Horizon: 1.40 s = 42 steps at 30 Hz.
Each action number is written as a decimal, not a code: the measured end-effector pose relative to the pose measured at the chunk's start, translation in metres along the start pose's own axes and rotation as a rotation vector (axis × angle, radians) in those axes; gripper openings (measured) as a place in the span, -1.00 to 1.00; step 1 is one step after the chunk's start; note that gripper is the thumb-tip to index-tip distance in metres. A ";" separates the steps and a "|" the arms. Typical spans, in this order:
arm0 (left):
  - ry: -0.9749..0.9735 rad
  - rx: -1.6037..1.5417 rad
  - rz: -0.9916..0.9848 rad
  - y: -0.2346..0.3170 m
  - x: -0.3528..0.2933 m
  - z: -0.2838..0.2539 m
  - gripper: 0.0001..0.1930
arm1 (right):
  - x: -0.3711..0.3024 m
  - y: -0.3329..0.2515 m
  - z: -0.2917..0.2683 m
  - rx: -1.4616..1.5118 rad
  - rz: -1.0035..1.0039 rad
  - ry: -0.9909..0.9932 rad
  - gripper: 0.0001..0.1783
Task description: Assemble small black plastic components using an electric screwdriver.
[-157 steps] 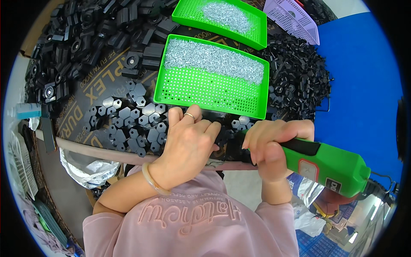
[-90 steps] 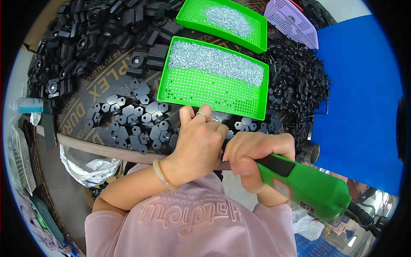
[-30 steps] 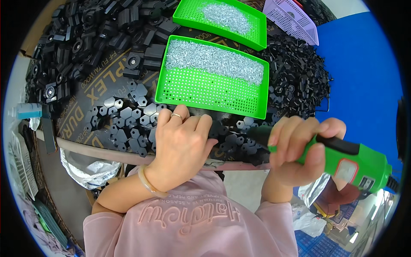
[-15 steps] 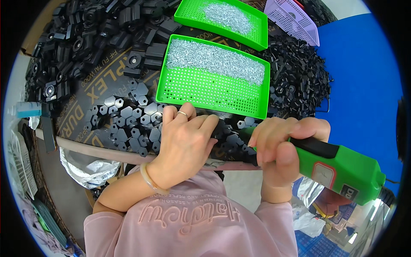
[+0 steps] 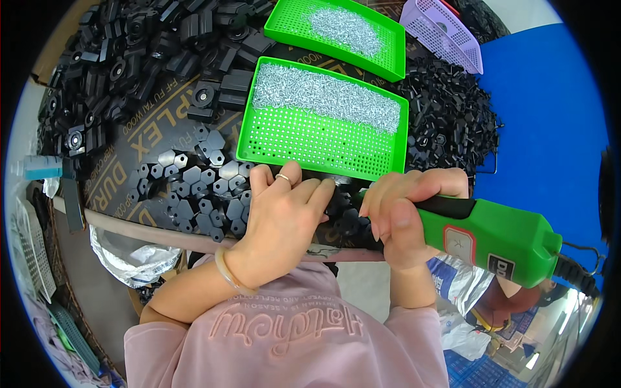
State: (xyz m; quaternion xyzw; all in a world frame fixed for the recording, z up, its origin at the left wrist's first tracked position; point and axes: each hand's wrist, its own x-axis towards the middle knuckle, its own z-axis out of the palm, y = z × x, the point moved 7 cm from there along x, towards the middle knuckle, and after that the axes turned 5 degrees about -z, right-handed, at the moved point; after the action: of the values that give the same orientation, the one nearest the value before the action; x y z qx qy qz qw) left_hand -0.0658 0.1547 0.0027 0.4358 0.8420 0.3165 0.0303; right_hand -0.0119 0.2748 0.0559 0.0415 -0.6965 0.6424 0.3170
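My right hand [image 5: 409, 216] is wrapped round a green electric screwdriver [image 5: 491, 240], which lies almost level with its cord end to the right and its tip toward my left hand. That tip is hidden behind my fingers. At the table's near edge my left hand [image 5: 284, 210] is closed, fingers bent down over a dark part that I cannot make out. Just beyond it stands a green perforated tray [image 5: 323, 143] with silver screws [image 5: 326, 96] heaped along its far half. Small black hexagonal pieces [image 5: 194, 176] lie to the left of my left hand.
Black plastic housings [image 5: 139, 61] are piled at the far left. A second green tray [image 5: 284, 24] of screws and a purple basket [image 5: 446, 39] stand at the back. Small black parts [image 5: 446, 119] heap up on the right, beside a blue surface [image 5: 543, 123].
My right hand and the screwdriver have shifted left, closer to my left hand. The left hand stays bent over about the same spot.
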 end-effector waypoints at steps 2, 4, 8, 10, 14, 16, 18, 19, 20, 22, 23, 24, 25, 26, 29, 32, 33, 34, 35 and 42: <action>-0.033 0.010 -0.008 0.001 0.001 0.000 -0.52 | 0.000 0.000 0.001 -0.017 -0.009 -0.037 -0.64; -0.065 0.021 -0.017 0.001 0.000 0.002 -0.51 | -0.001 0.001 -0.002 -0.030 -0.019 -0.036 -0.64; -0.071 0.020 -0.030 0.001 0.001 0.003 -0.51 | -0.002 0.003 -0.005 0.037 -0.003 0.016 -0.61; -0.081 0.024 -0.036 0.001 0.001 0.002 -0.51 | -0.002 -0.004 -0.006 -0.020 0.004 0.048 -0.61; -0.064 0.025 -0.028 0.001 0.001 0.002 -0.50 | 0.014 -0.021 -0.025 0.139 -0.124 0.217 -0.59; -0.053 0.022 -0.018 0.002 0.002 0.000 -0.48 | 0.018 -0.009 -0.034 0.045 -0.100 0.315 -0.62; -0.061 -0.048 -0.051 0.001 0.003 -0.003 -0.46 | 0.018 0.011 -0.035 -0.119 -0.048 0.357 -0.72; -0.060 -0.050 -0.053 0.002 0.003 -0.004 -0.46 | 0.018 0.019 -0.033 -0.091 -0.029 0.332 -0.72; -0.063 -0.048 -0.065 0.001 0.002 -0.005 -0.45 | 0.016 0.022 -0.034 -0.071 -0.029 0.332 -0.72; -0.068 -0.048 -0.068 -0.001 0.002 -0.005 -0.48 | 0.015 0.024 -0.034 -0.056 -0.024 0.344 -0.73; -0.069 -0.049 -0.068 -0.002 0.002 -0.005 -0.48 | 0.016 0.023 -0.033 -0.056 -0.023 0.344 -0.73; -0.072 -0.049 -0.064 -0.002 0.001 -0.004 -0.49 | 0.016 0.023 -0.033 -0.064 -0.015 0.352 -0.73; -0.074 -0.048 -0.058 -0.002 0.002 -0.003 -0.51 | 0.016 0.024 -0.033 -0.072 -0.009 0.361 -0.73; -0.075 -0.049 -0.056 -0.003 0.002 -0.003 -0.51 | 0.016 0.024 -0.033 -0.073 -0.010 0.362 -0.73; -0.069 -0.056 -0.064 -0.003 0.002 -0.003 -0.53 | 0.015 0.022 -0.032 -0.098 -0.019 0.335 -0.73; -0.057 -0.075 -0.063 -0.003 0.002 -0.003 -0.53 | 0.015 0.021 -0.032 -0.115 -0.037 0.330 -0.73; -0.053 -0.076 -0.066 -0.003 0.002 -0.004 -0.54 | 0.016 0.021 -0.032 -0.069 -0.054 0.315 -0.74; -0.049 -0.078 -0.068 -0.003 0.002 -0.005 -0.54 | 0.016 0.020 -0.032 -0.024 -0.071 0.300 -0.74; -0.052 -0.079 -0.068 -0.004 0.003 -0.006 -0.54 | 0.016 0.013 -0.031 -0.039 -0.096 0.298 -0.73; -0.050 -0.076 -0.054 -0.005 0.004 -0.007 -0.57 | 0.014 -0.037 0.008 0.066 -0.084 0.095 -0.70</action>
State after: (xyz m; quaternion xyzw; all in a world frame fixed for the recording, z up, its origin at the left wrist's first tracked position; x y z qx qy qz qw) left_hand -0.0746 0.1522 0.0061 0.4192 0.8399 0.3361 0.0765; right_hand -0.0088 0.2663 0.0956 0.0507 -0.6565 0.6525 0.3751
